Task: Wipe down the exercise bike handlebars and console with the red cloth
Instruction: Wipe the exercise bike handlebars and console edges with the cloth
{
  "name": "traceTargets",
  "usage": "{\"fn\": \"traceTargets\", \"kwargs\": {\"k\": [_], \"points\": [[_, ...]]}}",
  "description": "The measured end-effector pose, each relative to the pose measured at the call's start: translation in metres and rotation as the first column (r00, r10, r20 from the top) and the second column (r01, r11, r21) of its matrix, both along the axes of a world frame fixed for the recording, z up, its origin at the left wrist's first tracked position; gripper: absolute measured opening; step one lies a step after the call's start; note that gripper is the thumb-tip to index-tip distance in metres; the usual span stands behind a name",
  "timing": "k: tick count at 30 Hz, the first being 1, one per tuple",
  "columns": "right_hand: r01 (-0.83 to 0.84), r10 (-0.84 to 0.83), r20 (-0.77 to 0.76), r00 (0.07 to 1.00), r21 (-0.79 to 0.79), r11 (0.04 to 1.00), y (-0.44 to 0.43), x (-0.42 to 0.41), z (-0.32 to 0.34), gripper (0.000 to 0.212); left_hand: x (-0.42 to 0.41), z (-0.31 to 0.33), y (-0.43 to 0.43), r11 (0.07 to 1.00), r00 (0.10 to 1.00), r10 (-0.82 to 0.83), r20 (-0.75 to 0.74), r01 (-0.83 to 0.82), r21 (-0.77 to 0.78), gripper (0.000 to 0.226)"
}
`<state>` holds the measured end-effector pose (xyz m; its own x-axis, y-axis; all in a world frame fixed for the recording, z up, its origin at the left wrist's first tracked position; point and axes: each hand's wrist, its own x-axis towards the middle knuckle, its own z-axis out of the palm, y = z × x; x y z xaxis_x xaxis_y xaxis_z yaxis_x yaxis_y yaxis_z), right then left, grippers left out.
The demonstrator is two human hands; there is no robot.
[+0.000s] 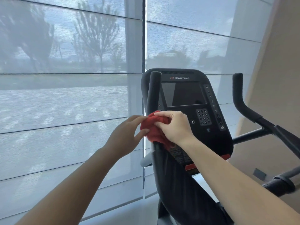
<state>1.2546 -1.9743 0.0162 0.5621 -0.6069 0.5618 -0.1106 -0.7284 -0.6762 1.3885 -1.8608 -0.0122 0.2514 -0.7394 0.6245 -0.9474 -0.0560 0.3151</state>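
Observation:
The red cloth (153, 129) is bunched around the black left handlebar (153, 90) of the exercise bike, partway down the upright bar. My right hand (172, 125) grips the cloth from the right side. From the left, my left hand (128, 133) pinches the cloth's edge with thumb and fingertips. The black console (186, 95) with a dark screen and keypad stands just behind and to the right of the cloth. The right handlebar (238, 95) rises at the far right, with no hand on it.
A large window with a sheer blind (69, 95) fills the left and back. A beige wall (276, 78) stands at the right. Black bike frame bars (279, 132) and a lower grip (280, 184) stick out at the right.

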Motion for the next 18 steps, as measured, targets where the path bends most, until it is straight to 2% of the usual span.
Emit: {"fn": "traceTargets", "kwargs": {"k": [4, 8, 14, 18], "points": [[0.049, -0.055, -0.143, 0.988, -0.044, 0.998, 0.004, 0.012, 0.006, 0.027, 0.036, 0.012, -0.004, 1.000, 0.998, 0.003, 0.066, -0.002, -0.007, 0.042], [0.082, -0.125, -0.284, 0.951, -0.158, 0.984, 0.022, 0.014, 0.009, 0.030, 0.068, 0.041, -0.021, 0.994, 0.988, -0.093, 0.125, 0.099, -0.041, 0.044], [0.299, -0.329, -0.292, 0.898, -0.141, 0.944, 0.040, 0.009, 0.010, 0.019, 0.093, 0.083, -0.057, 0.950, 0.934, -0.288, 0.211, 0.307, -0.064, 0.047], [0.426, -0.421, -0.164, 0.892, -0.008, 0.905, 0.041, 0.022, 0.014, 0.022, 0.097, 0.089, -0.073, 0.906, 0.889, -0.413, 0.200, 0.424, -0.012, 0.053]]}}
